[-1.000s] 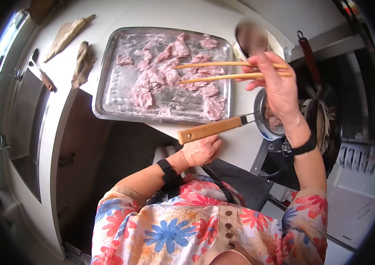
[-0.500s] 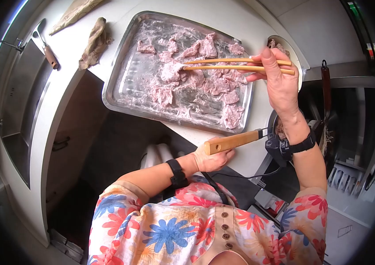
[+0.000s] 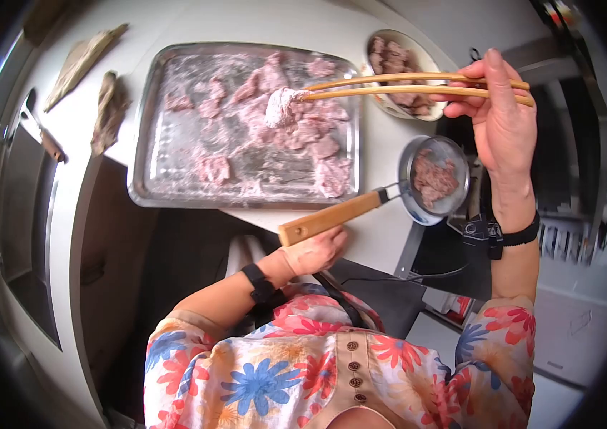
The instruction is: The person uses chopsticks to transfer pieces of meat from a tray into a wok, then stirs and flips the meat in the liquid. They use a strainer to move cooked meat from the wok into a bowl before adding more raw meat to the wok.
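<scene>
My right hand (image 3: 503,118) is closed around a pair of wooden chopsticks (image 3: 418,91), which point left over a metal tray (image 3: 142,143). At their tips, a flour-coated piece of meat (image 3: 283,109) is pinched above the tray. More raw meat slices (image 3: 214,169), dusted white, lie spread in the tray. My left hand (image 3: 315,252) is curled at the counter edge, just below the wooden handle (image 3: 332,217) of a strainer (image 3: 418,204). The handle passes over that hand, and what its fingers hold, if anything, is hidden. Pink meat (image 3: 433,179) lies in the strainer.
A patterned bowl (image 3: 418,43) with pieces of meat stands behind the strainer. Crumpled brown packets (image 3: 108,111) lie left of the tray. Beyond them, a wooden-handled utensil (image 3: 50,143) rests near the sink (image 3: 28,236). A dark cable (image 3: 425,277) runs by the counter edge.
The chopsticks have lifted a coated meat piece from among the others in the tray. My view has shifted, so the bowl and the strainer's meat now show more fully.
</scene>
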Tool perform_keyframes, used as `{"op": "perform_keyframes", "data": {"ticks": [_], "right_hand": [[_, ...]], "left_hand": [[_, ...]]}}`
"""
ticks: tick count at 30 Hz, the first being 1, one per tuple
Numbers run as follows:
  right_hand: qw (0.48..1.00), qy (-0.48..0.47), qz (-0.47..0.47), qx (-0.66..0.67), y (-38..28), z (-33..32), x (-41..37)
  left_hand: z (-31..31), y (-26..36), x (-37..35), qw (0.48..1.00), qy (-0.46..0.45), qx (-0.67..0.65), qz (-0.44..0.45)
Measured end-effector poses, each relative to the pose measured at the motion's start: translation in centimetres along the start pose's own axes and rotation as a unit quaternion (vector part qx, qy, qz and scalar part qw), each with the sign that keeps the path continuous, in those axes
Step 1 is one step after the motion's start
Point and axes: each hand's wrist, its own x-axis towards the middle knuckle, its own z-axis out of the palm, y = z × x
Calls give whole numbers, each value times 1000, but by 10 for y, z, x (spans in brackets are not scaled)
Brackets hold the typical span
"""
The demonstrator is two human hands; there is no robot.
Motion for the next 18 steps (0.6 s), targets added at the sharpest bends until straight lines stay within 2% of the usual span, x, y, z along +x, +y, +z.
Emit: {"op": "perform_keyframes", "data": {"ticks": [1,3,5,10,13,18], "right_hand": [[1000,15,-4,-8,-9,-14,-7],[999,6,-23,-24,-29,-43,-24],[997,45,-36,-49,-46,-73,-45],[975,182,-82,-100,-86,-162,-117],[954,255,-96,-125,-101,-209,-166],[908,390,-42,-147,-86,-267,-235]], "left_hand": [[-2,1,1,1000,-7,13,-3],[0,5,2,997,-17,-27,-68],[11,4,-3,994,-23,-47,-100],[5,10,15,996,28,-28,-80],[4,17,20,995,3,-2,-95],[9,17,19,995,-13,32,-89]]}}
